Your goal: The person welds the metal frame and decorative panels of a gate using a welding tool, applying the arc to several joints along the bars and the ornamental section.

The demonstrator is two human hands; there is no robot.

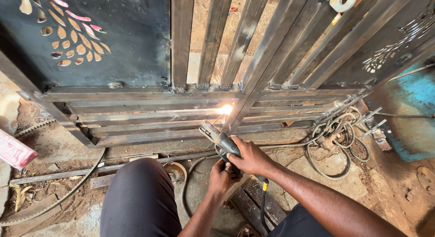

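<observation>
Head view: both hands' fingers (247, 161) wrap the electrode holder (220, 139), sparking at the steel gate (181, 123).

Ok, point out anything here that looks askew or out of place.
One steel bar lies slanted across the gate's otherwise evenly fanned uprights. Loose cable sits tangled on the dirt at the gate frame's right end. The welding arc itself looks ordinary.

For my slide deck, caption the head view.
Both hands, right hand and left hand, hold an electrode holder sparking against a steel gate.
</observation>
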